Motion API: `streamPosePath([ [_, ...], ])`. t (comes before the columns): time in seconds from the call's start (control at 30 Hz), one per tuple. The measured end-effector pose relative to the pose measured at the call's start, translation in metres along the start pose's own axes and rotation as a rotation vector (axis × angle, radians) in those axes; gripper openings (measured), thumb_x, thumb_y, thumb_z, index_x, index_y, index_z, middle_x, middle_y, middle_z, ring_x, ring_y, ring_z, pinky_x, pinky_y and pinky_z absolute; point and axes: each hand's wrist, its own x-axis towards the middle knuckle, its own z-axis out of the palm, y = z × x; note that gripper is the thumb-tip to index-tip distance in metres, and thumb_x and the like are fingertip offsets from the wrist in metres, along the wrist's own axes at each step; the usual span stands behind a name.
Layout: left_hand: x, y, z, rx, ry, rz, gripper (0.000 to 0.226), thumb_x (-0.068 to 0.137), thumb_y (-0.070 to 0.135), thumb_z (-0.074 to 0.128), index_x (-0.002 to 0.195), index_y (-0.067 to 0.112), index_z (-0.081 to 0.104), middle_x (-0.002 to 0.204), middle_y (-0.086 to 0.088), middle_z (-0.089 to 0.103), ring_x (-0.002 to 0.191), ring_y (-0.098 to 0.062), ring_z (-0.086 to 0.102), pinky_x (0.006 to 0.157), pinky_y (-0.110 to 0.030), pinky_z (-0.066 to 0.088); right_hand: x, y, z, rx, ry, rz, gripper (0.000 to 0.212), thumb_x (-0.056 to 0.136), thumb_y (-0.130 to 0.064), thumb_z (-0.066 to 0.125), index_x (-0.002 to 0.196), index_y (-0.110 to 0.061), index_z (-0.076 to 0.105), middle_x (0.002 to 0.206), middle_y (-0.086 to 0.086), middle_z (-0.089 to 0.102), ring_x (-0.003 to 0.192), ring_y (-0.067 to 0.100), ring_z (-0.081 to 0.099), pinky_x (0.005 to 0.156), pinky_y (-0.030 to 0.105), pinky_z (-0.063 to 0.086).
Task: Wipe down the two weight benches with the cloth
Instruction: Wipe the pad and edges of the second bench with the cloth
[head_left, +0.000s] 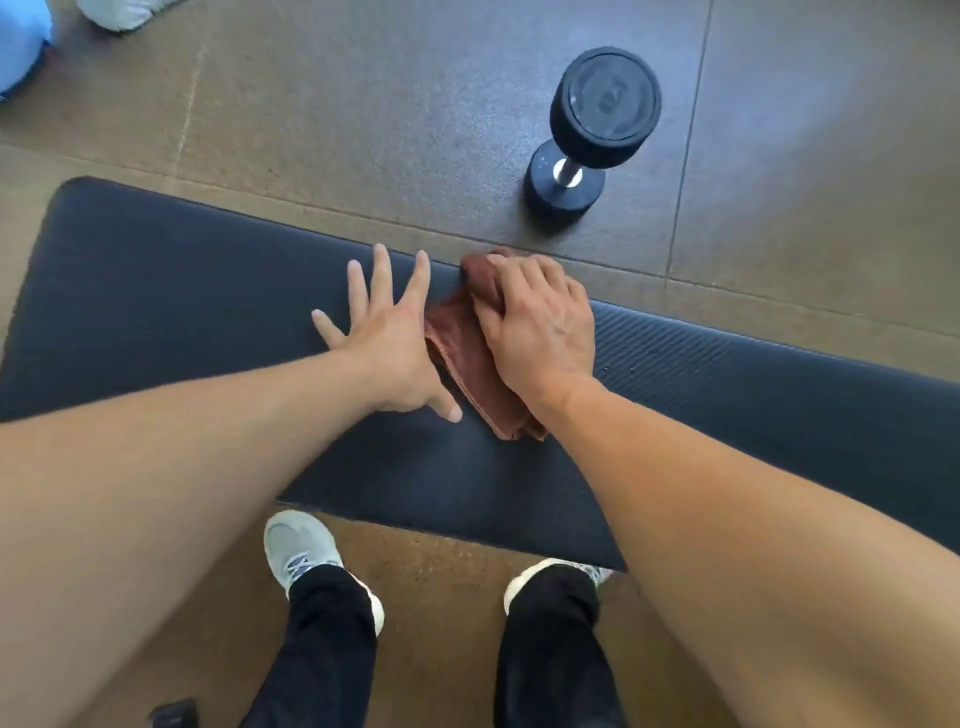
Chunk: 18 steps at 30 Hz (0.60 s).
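Note:
A black padded weight bench (171, 291) runs across the view from left to right. A folded reddish-brown cloth (462, 358) lies on its pad near the far edge. My right hand (540, 327) lies on top of the cloth, fingers curled over its bunched far end at the bench edge. My left hand (387, 332) rests flat on the pad just left of the cloth, fingers spread and straight, thumb beside the cloth's edge. Only one bench is in view.
A black dumbbell (587, 135) stands on end on the brown rubber floor beyond the bench. My two feet in grey shoes (301, 551) stand on the near side of the bench. Something blue (21, 47) and a white shoe (122, 13) show at the top left.

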Motion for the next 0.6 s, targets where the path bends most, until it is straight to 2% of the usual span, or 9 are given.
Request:
streamPosePath([
  [0.1,0.006,0.057,0.013,0.025,-0.074,-0.015,0.168,0.047,0.050,0.099,0.152,0.033,-0.032,0.155,-0.006,-0.047,0.145,-0.036,-0.038,0.113,-0.077,0.002,-0.026,0.088,-0.034,-0.054,-0.026,0.110,0.042,0.096,-0.054,0.043,0.118,-0.025,0.066,0.116,-0.001,0.070,0.114,0.030,0.058,0.092,0.044,0.042],
  [0.2,0.010,0.082,0.024,0.067,-0.047,-0.130,0.174,0.044,0.050,0.100,0.149,0.031,-0.037,0.151,-0.010,-0.051,0.143,-0.041,-0.039,0.110,-0.080,0.007,-0.053,0.175,-0.073,-0.128,-0.046,0.262,0.043,0.101,-0.056,0.042,0.105,-0.021,0.066,0.109,0.006,0.071,0.108,0.035,0.058,0.087,0.045,0.043],
  [0.3,0.014,0.084,0.026,0.075,-0.016,-0.156,0.177,0.038,0.052,0.101,0.148,0.035,-0.037,0.151,-0.007,-0.052,0.144,-0.039,-0.039,0.109,-0.081,0.009,-0.070,0.237,-0.104,-0.155,-0.058,0.441,0.051,0.101,-0.056,0.038,0.095,-0.014,0.065,0.103,0.017,0.070,0.104,0.041,0.060,0.084,0.048,0.045],
  [0.43,0.016,0.083,0.028,0.101,0.014,-0.179,0.179,0.033,0.056,0.100,0.148,0.041,-0.037,0.152,-0.001,-0.051,0.146,-0.036,-0.036,0.110,-0.080,0.014,-0.068,0.252,-0.115,-0.128,-0.047,0.534,0.053,0.098,-0.056,0.037,0.090,-0.012,0.064,0.097,0.022,0.069,0.102,0.042,0.061,0.084,0.048,0.047],
  [0.53,0.018,0.081,0.028,0.113,0.023,-0.178,0.179,0.032,0.058,0.099,0.146,0.044,-0.038,0.152,0.002,-0.052,0.146,-0.035,-0.037,0.110,-0.079,0.015,-0.063,0.243,-0.111,-0.114,-0.034,0.600,0.046,0.101,-0.052,0.045,0.100,-0.012,0.068,0.101,0.024,0.068,0.100,0.045,0.062,0.084,0.047,0.047],
  [0.6,0.020,0.079,0.030,0.115,0.025,-0.173,0.179,0.031,0.059,0.099,0.146,0.044,-0.038,0.151,0.002,-0.052,0.146,-0.035,-0.037,0.110,-0.080,0.015,-0.058,0.228,-0.107,-0.108,-0.035,0.580,0.043,0.101,-0.051,0.047,0.106,-0.015,0.070,0.103,0.023,0.069,0.100,0.046,0.062,0.085,0.045,0.046],
])
